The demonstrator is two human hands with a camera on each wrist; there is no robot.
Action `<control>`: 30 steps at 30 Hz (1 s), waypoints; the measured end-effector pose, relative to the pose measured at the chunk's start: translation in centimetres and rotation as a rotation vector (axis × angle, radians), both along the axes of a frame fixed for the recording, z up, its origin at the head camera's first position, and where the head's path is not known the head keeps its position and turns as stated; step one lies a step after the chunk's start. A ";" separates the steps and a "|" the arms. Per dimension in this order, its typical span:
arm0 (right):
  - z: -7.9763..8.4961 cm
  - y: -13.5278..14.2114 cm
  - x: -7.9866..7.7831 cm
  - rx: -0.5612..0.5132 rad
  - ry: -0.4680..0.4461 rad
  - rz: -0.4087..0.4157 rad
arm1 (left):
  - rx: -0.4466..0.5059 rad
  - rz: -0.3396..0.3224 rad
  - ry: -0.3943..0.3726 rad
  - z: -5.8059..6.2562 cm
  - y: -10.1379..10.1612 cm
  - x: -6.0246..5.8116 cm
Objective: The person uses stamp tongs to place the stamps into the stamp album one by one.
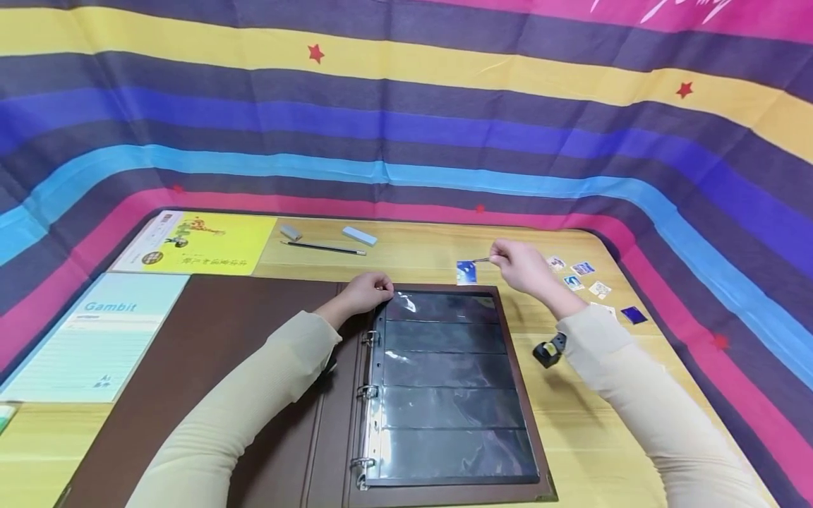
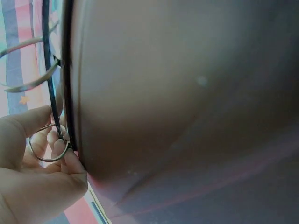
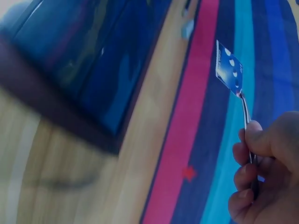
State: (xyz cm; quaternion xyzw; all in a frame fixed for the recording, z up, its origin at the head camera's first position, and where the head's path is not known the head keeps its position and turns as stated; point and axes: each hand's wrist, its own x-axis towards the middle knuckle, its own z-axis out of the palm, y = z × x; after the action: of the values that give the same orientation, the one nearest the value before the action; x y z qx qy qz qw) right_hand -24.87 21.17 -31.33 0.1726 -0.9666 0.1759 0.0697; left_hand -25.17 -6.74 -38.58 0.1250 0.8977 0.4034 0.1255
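A brown ring binder lies spread out, with a black stamp album page of clear strip pockets on its rings. At the page's top left corner, my left hand pinches the page edge beside the top ring. My right hand grips metal tweezers between thumb and curled fingers. Their tips hold a blue postage stamp by its edge, raised just beyond the page's top right. White moon-like shapes show on the stamp in the right wrist view.
Several loose stamps lie on the table to the right, a dark blue one among them. Behind the binder are a pencil, a white eraser and a grey one. A yellow booklet and a Gambit notebook lie left.
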 end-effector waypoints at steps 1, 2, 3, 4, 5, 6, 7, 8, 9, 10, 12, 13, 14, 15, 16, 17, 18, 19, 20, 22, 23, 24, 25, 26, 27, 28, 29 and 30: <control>-0.2 -0.7 -0.2 0.001 -0.013 0.000 | -0.002 0.001 0.000 0.0 0.0 0.0; -0.5 -1.4 -0.4 -0.001 -0.023 -0.001 | 0.001 -0.004 -0.001 0.0 0.0 0.0; -0.8 -2.0 -0.6 0.000 -0.032 -0.001 | 0.002 -0.004 -0.002 0.1 0.1 0.0; -1.1 -2.6 -0.8 0.000 -0.040 -0.001 | 0.002 -0.002 -0.001 0.1 0.1 0.0; -1.3 -3.2 -1.0 0.000 -0.046 -0.002 | 0.003 -0.004 0.001 0.1 0.1 0.0; -1.6 -3.7 -1.2 0.000 -0.050 -0.005 | 0.004 -0.004 0.001 0.1 0.2 0.0; -1.9 -4.2 -1.4 0.001 -0.051 -0.005 | 0.005 -0.003 0.001 0.1 0.2 0.0; -2.2 -4.7 -1.7 0.001 -0.047 -0.006 | 0.010 -0.003 -0.002 0.1 0.2 0.0; -2.4 -5.1 -1.9 0.001 -0.044 -0.007 | 0.014 0.001 -0.006 0.1 0.2 0.0; -2.6 -5.6 -2.0 0.001 -0.043 -0.008 | 0.017 -0.001 -0.004 0.1 0.2 0.0; -3.1 -6.3 -2.3 0.010 -0.035 -0.011 | 0.023 -0.001 -0.007 0.1 0.2 -0.1; -3.3 -6.6 -2.4 0.014 -0.030 -0.009 | 0.027 -0.002 -0.007 0.1 0.2 -0.1; -3.5 -6.9 -2.5 0.018 -0.026 -0.011 | 0.030 -0.003 -0.008 0.0 0.2 -0.1; -3.6 -7.2 -2.6 0.023 -0.024 -0.011 | 0.033 -0.002 -0.009 0.0 0.2 -0.1; -3.9 -7.4 -2.7 0.033 -0.021 -0.013 | 0.034 -0.004 -0.007 0.0 0.2 -0.1; -4.0 -7.6 -2.7 0.038 -0.019 -0.013 | 0.035 -0.003 -0.010 0.0 0.2 -0.1; -4.2 -7.9 -2.7 0.040 -0.019 -0.014 | 0.039 -0.001 -0.014 0.0 0.2 -0.1; -4.4 -8.0 -2.8 0.044 -0.017 -0.015 | 0.040 0.001 -0.017 0.0 0.2 -0.1; -4.5 -8.2 -2.8 0.049 -0.018 -0.017 | 0.040 0.002 -0.020 0.0 0.1 -0.1; -4.8 -8.5 -2.7 0.057 -0.022 -0.014 | 0.042 0.004 -0.025 0.1 0.1 -0.1; -4.9 -8.6 -2.7 0.058 -0.025 -0.010 | 0.042 0.003 -0.025 0.1 0.1 0.0; -5.0 -8.8 -2.6 0.063 -0.029 -0.006 | 0.043 0.004 -0.025 0.1 0.0 0.0; -5.1 -8.9 -2.5 0.069 -0.035 0.000 | 0.042 0.001 -0.024 0.1 0.0 0.0; -5.1 -8.9 -2.4 0.072 -0.041 0.010 | 0.043 -0.001 -0.025 0.1 0.0 0.0; -5.2 -9.0 -2.3 0.075 -0.050 0.018 | 0.042 -0.002 -0.026 0.1 -0.1 0.0; -5.2 -9.1 -2.2 0.082 -0.061 0.028 | 0.042 -0.004 -0.027 0.1 -0.1 -0.1; -5.3 -9.2 -2.0 0.091 -0.071 0.038 | 0.040 -0.005 -0.028 0.1 -0.1 0.0; -5.3 -9.2 -1.9 0.100 -0.082 0.048 | 0.042 -0.004 -0.034 0.1 -0.2 -0.1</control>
State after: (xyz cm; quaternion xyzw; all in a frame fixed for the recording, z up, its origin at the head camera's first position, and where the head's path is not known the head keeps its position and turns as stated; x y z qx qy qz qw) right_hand -26.72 11.94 -36.59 0.1916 -0.9719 0.1360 0.0171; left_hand -25.23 -6.93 -38.51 0.1226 0.8865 0.4240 0.1387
